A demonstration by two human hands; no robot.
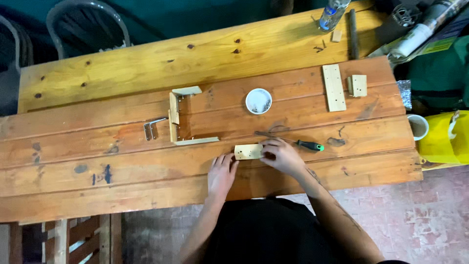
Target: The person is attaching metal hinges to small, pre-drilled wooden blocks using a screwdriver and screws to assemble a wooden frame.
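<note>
A small pale wooden block [247, 151] lies flat on the wooden workbench [122, 161] near its front edge. My right hand [283, 157] rests on the block's right end, fingers curled over it. My left hand [221, 175] touches the block's left end with spread fingertips. A screwdriver with a black and green handle [308, 145] lies just behind my right hand. A partly built U-shaped wooden frame [181, 117] sits further back to the left.
A small white round dish [258, 100] holds several screws. Two metal hex keys [151, 128] lie left of the frame. A long wood strip [334, 87] and small block [358, 85] sit back right. A bottle [333, 12], cup [418, 126] and yellow bag [447, 137] are at right.
</note>
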